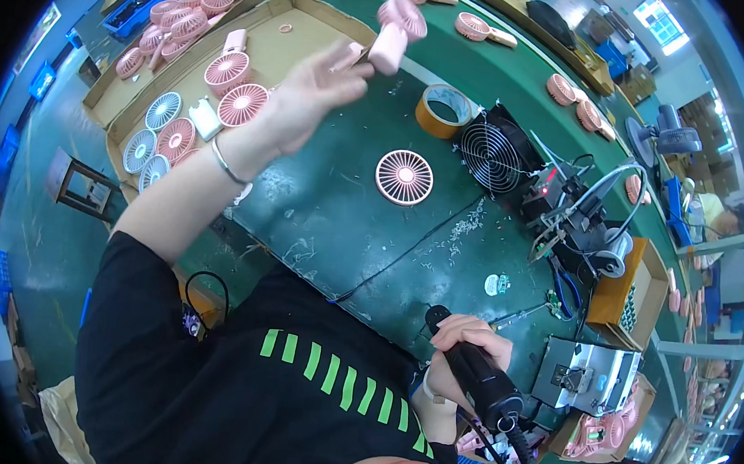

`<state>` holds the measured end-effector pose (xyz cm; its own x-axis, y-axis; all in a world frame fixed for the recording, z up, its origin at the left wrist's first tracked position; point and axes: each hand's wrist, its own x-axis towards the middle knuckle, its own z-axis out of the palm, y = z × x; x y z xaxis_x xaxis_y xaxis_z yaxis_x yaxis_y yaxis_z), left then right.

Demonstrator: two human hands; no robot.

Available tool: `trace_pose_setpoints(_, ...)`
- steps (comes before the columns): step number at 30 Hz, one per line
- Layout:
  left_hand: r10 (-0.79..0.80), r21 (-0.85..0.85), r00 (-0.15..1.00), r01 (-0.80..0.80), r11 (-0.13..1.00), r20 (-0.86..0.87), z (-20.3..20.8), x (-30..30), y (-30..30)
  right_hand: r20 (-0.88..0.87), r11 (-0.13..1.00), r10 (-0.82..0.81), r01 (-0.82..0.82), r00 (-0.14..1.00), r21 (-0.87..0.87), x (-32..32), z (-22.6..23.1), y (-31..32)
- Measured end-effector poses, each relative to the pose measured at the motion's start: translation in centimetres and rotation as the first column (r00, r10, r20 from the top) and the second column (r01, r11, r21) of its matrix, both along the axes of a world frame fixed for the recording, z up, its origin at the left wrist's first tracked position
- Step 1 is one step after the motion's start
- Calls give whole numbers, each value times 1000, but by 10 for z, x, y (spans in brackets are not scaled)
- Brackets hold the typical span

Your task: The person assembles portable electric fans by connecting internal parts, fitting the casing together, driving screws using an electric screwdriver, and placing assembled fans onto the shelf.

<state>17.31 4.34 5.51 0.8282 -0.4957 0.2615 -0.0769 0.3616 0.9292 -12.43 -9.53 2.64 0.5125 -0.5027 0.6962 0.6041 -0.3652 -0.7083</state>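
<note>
My left hand (pixel 317 86) reaches out over the far side of the bench, fingers spread and slightly blurred. Just past its fingertips a pink handheld fan (pixel 391 45) appears in mid-air, also blurred; I cannot tell whether a finger still touches it. Close to my body, my right hand (pixel 473 347) is wrapped round a black corded electric screwdriver (pixel 482 382), tip pointing up and left. A round pink fan grille (pixel 404 178) lies on the green bench top (pixel 330 220) between the hands.
A cardboard tray (pixel 304 25) at left holds pink and white fan parts. Tape roll (pixel 443 110), black cooling fan (pixel 491 154) and wired device (pixel 564 202) stand toward the right. Pliers (pixel 564 293), a metal box (pixel 586 376) and cardboard boxes sit nearer. Finished-looking fans (pixel 481 28) lie on the green belt behind.
</note>
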Motion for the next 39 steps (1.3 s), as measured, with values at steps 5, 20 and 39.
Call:
trace_pose_setpoints(5, -13, 434, 470, -805, 405, 883, -21, 98, 66, -30, 1000, -9, 9, 1000, 3, -8, -2, -2)
trace_pose_setpoints(20, 767, -133, 519, -790, 599, 376, 13, 75, 143, -15, 999, 43, -43, 999, 34, -16, -7, -5)
trace_pose_setpoints(39, -210, 135, 971, 225, 965, -111, -63, -121, 1, -57, 1000, 8, -8, 998, 10, -6, -6, -3)
